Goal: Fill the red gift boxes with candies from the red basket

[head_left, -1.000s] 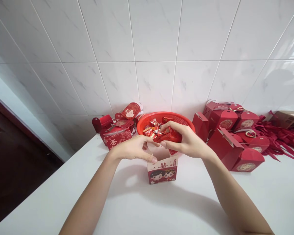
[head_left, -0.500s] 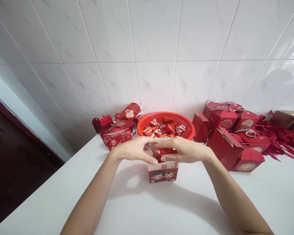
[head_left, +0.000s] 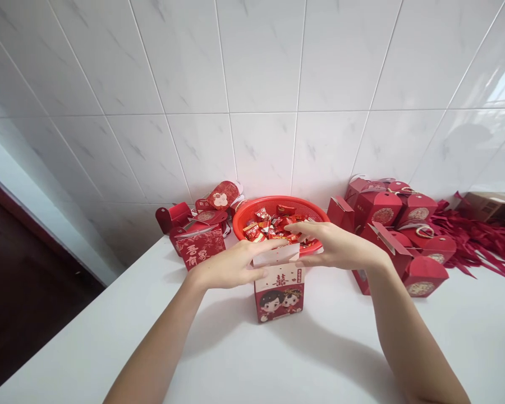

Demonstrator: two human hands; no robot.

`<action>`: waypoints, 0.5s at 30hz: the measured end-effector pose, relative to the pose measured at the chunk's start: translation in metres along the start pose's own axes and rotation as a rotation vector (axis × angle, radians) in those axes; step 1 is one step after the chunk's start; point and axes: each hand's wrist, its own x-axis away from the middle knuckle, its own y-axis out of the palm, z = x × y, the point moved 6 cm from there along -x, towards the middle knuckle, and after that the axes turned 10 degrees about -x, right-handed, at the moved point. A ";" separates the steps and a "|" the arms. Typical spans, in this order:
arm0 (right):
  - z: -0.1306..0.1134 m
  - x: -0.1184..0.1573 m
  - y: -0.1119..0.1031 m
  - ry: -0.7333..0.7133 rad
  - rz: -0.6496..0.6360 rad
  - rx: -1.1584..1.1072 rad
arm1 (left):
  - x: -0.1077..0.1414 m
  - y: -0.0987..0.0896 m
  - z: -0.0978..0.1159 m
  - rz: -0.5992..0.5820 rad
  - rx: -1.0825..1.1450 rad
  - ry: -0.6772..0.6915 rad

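Note:
A red and cream candy box (head_left: pixel 280 294) printed with two cartoon figures stands upright on the table, its top flap raised. My left hand (head_left: pixel 229 264) grips the upper left edge of this box, thumb at the front and fingers behind. To the right of the box top is my right hand (head_left: pixel 336 245), its fingers apart and stretched over the near rim of a red plastic basket (head_left: pixel 238 216). I see nothing held in it. Several wrapped candies (head_left: pixel 263 229) lie in the basket, partly hidden behind the box and my hands.
Red gift boxes (head_left: pixel 200 244) are grouped left of the basket, and more red boxes (head_left: pixel 425 275) stand at the right. Dark red ribbons (head_left: pixel 463 241) spread beside a cardboard box (head_left: pixel 490 207). A tiled wall (head_left: pixel 261 146) rises behind the white table (head_left: pixel 244 365).
My right hand has moved from over the box opening toward the basket, and the red candy at its fingers is out of sight. The box's flap now shows upright. My left hand stays at the box.

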 end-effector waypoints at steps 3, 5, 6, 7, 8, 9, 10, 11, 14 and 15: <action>0.005 -0.001 0.005 0.036 -0.062 0.017 | -0.004 -0.001 -0.003 0.112 -0.033 0.003; 0.004 -0.001 0.006 0.033 -0.075 0.009 | -0.007 -0.003 -0.007 0.177 -0.038 0.005; 0.004 -0.002 0.006 0.032 -0.079 0.010 | -0.008 -0.004 -0.008 0.200 -0.038 0.006; 0.003 -0.002 0.007 0.035 -0.084 0.017 | -0.009 -0.005 -0.009 0.214 -0.033 0.008; 0.003 -0.002 0.007 0.040 -0.094 0.029 | -0.009 -0.005 -0.010 0.225 -0.024 0.011; 0.003 -0.003 0.008 0.050 -0.112 0.042 | -0.009 -0.006 -0.009 0.238 -0.015 0.015; 0.004 -0.003 0.010 0.058 -0.132 0.048 | -0.009 -0.007 -0.009 0.253 -0.009 0.019; 0.004 -0.003 0.011 0.061 -0.150 0.046 | -0.010 -0.008 -0.008 0.274 -0.005 0.021; 0.007 -0.006 0.016 0.060 -0.176 0.019 | -0.011 -0.010 -0.008 0.340 -0.006 0.022; 0.009 -0.007 0.018 0.064 -0.183 0.025 | -0.012 -0.010 -0.009 0.346 -0.007 0.022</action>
